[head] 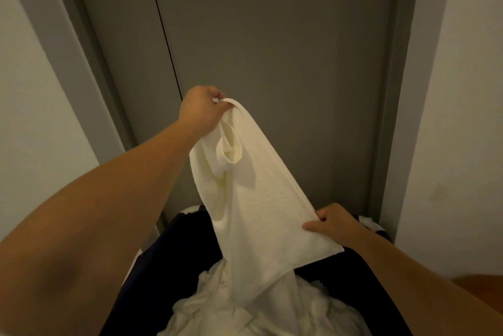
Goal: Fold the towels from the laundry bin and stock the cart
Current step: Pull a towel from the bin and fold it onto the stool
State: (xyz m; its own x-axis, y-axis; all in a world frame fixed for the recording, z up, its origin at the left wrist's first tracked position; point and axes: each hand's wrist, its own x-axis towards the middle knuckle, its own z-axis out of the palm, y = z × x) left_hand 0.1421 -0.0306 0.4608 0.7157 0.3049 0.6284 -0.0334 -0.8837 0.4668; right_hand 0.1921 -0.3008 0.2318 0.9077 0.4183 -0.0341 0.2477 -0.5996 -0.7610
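The towel (261,199) is looking like matt cream cloth with a fine, slightly nubby weave, same as the crumpled pile (245,308) under it. The bin (179,254) is reading as dark matt fabric. The door (272,36) is showing smooth, flat grey paint.

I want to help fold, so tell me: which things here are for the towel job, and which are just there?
For the job: the lifted towel, pinched by the left hand and the right hand; the towel pile; the laundry bin holding it.
Just there: the grey door; the white wall.
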